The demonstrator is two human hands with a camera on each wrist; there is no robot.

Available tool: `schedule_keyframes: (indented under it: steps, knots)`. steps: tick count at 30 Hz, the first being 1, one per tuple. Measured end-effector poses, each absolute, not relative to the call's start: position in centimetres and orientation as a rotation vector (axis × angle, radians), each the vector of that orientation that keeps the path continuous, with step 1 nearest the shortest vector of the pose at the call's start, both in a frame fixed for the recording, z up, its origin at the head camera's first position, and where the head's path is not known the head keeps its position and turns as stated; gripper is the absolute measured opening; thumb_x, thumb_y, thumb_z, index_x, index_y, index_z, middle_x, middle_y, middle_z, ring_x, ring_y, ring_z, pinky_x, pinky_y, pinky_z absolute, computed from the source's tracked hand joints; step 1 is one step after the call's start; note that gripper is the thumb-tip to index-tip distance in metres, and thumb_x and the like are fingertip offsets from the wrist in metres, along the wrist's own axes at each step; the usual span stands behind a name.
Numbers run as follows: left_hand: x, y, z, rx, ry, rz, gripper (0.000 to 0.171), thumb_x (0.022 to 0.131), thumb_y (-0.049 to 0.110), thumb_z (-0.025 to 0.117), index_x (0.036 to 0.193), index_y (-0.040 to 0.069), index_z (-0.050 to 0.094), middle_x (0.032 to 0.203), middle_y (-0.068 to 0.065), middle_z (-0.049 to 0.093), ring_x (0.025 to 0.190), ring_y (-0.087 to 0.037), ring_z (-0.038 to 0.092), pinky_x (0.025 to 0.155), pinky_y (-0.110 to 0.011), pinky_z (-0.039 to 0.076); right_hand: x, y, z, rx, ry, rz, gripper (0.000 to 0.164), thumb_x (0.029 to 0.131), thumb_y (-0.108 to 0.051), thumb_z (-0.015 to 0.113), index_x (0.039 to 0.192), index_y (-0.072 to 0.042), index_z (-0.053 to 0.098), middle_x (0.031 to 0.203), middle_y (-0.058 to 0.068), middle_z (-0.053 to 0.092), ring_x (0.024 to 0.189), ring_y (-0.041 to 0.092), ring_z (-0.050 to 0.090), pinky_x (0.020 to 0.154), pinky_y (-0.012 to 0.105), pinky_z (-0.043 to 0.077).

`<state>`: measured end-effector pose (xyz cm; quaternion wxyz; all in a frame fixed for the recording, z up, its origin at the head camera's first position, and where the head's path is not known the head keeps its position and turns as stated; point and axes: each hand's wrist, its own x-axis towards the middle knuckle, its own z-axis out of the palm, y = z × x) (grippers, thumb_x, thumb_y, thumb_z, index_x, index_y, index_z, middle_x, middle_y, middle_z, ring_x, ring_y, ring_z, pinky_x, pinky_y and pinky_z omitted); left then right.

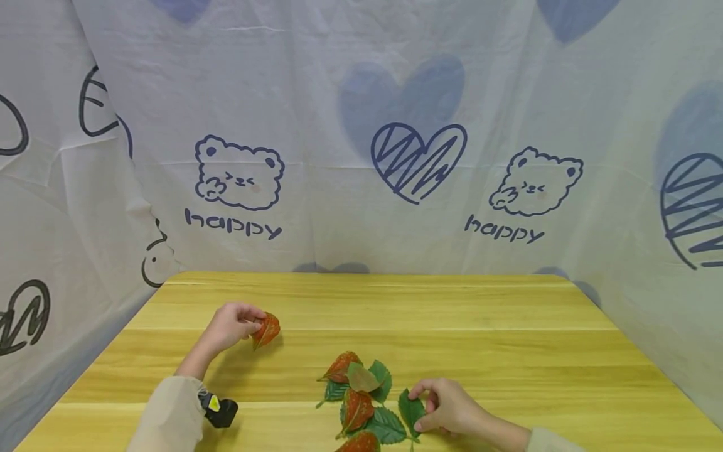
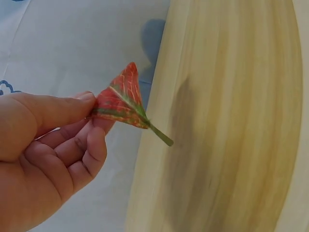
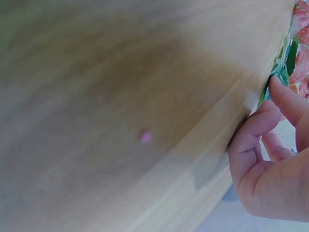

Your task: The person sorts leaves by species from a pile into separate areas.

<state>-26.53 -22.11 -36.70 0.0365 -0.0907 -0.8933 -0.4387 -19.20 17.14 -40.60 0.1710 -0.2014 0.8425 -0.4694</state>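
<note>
Between thumb and fingers, my left hand (image 1: 234, 323) pinches a red lantern-shaped husk (image 1: 267, 330) with pale veins. In the left wrist view, this red husk (image 2: 120, 99) is held above the wooden table, its short green stalk pointing down to the right. My right hand (image 1: 449, 405) grips a serrated green leaf (image 1: 410, 411) at its edge, low over the tabletop. Left of that leaf lie several more husks, such as a red husk (image 1: 357, 409), among green leaves (image 1: 385, 425). In the right wrist view, the fingertips of the right hand (image 3: 275, 159) touch the greenery.
The light wooden table (image 1: 480, 326) reaches back to a white cloth (image 1: 327, 207) printed with hearts and bears. A black device with a yellow mark (image 1: 219, 409) sits on the left wrist. One husk (image 1: 361, 443) is cut off by the bottom of the head view.
</note>
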Motion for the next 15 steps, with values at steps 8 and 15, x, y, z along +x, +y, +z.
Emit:
schedule_keyframes:
  steps: [8, 15]
  knots:
    - [-26.62, -22.36, -37.09, -0.260, -2.810, -1.331, 0.019, 0.079, -0.010, 0.057, 0.097, -0.013, 0.060, 0.084, -0.016, 0.062, 0.066, -0.019, 0.056, 0.055, -0.032, 0.047, -19.19, 17.15, -40.60, -0.578, 2.389, -1.339, 0.032, 0.069, 0.000, 0.074, 0.098, 0.000, 0.060, 0.062, 0.001, 0.046, 0.038, 0.004, 0.033, 0.037, 0.018, 0.029]
    - [-26.92, -22.44, -37.55, -0.250, -2.846, -1.355, 0.019, 0.078, -0.011, 0.056, 0.097, -0.013, 0.060, 0.085, -0.015, 0.062, 0.066, -0.017, 0.055, 0.054, -0.033, 0.048, -19.15, 17.15, -40.55, -0.595, 2.398, -1.328, 0.032, 0.069, 0.000, 0.074, 0.098, 0.000, 0.060, 0.062, 0.001, 0.047, 0.038, 0.004, 0.034, 0.037, 0.017, 0.030]
